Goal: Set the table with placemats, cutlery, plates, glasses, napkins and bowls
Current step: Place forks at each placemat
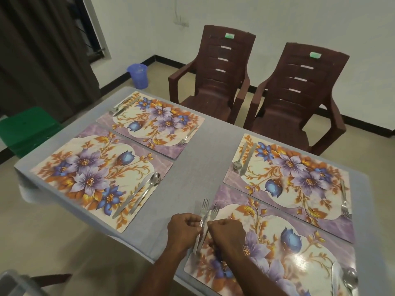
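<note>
Two steel forks stand side by side over the left edge of the near right floral placemat (277,248). My left hand (183,228) is shut on the left fork (204,210); my right hand (226,233) is shut on the right fork (214,211). Both hands touch near the handles, tines pointing away from me. Three other floral placemats lie on the grey tablecloth (198,150): near left (100,178), far left (154,122), far right (288,178). Each carries a knife and spoon; the two far mats also carry a fork.
Two brown plastic chairs (215,82) (299,95) stand at the table's far side. A blue bucket (138,75) sits on the floor by the wall. A green stool (27,129) is left of the table. A clear container edge (15,283) shows bottom left.
</note>
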